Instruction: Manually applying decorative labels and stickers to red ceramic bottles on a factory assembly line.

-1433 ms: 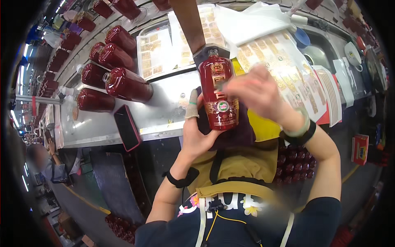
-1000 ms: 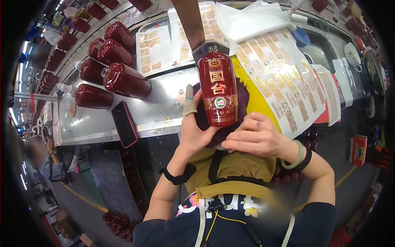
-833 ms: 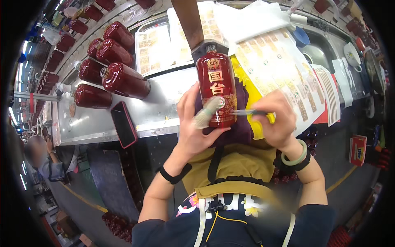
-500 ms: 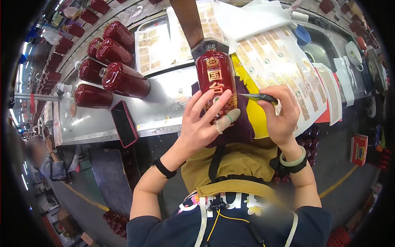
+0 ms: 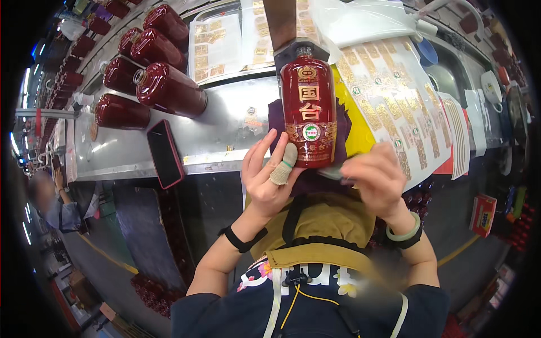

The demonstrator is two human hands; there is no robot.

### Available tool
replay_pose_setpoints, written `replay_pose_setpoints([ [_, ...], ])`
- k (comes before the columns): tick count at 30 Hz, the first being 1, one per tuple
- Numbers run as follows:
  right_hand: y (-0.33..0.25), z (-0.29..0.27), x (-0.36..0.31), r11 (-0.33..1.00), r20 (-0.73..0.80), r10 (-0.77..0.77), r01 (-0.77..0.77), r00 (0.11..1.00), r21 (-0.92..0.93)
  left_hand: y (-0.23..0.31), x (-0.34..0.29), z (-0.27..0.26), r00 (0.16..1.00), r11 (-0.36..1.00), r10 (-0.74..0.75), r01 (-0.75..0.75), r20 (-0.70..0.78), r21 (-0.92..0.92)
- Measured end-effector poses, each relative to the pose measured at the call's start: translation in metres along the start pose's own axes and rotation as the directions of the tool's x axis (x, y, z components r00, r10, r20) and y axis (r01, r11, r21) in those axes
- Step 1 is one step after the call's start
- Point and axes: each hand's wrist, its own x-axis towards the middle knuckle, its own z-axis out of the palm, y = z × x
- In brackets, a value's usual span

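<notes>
A dark red glass bottle (image 5: 309,115) with gold lettering, a patterned gold band and a round green-and-white sticker lies face up on a dark purple cloth (image 5: 342,129), its neck away from me. My left hand (image 5: 269,183) grips the lower left edge of the bottle, with a cloth finger cover (image 5: 282,169) on one digit. Close to the bottle's lower right corner, my right hand (image 5: 376,180) is closed around a slim pointed tool like tweezers (image 5: 331,172). Motion blurs that hand and tool, so the tip is unclear.
Several red bottles (image 5: 171,90) lie at the left on the metal table (image 5: 231,107), near a phone (image 5: 165,154). Sheets of gold stickers (image 5: 389,93) spread to the right over a yellow sheet (image 5: 358,132). A brown bar (image 5: 280,22) stands behind the bottle. Another person (image 5: 56,197) is at far left.
My left hand has slid from the bottle's front to its lower left edge, uncovering the label. My right hand and its tool have moved down towards the bottle's base. The view has shifted slightly.
</notes>
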Motion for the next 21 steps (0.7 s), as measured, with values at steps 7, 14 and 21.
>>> replay_pose_setpoints([
  [7, -0.017, 0.007, 0.013, 0.985, 0.141, -0.149, 0.16, 0.979, -0.065, -0.007, -0.004, 0.008, 0.987, 0.972, -0.159, 0.159, 0.018, -0.175],
  [14, -0.023, 0.008, 0.028, 0.924, 0.161, -0.242, 0.278, 0.957, -0.261, -0.011, 0.005, 0.015, 0.896, 0.798, -0.431, 0.435, 0.11, -0.417],
  [21, -0.019, 0.006, 0.036, 0.906, 0.08, -0.22, 0.234, 0.972, -0.352, 0.0, 0.024, 0.009, 0.915, 0.813, -0.368, 0.404, 0.167, -0.42],
])
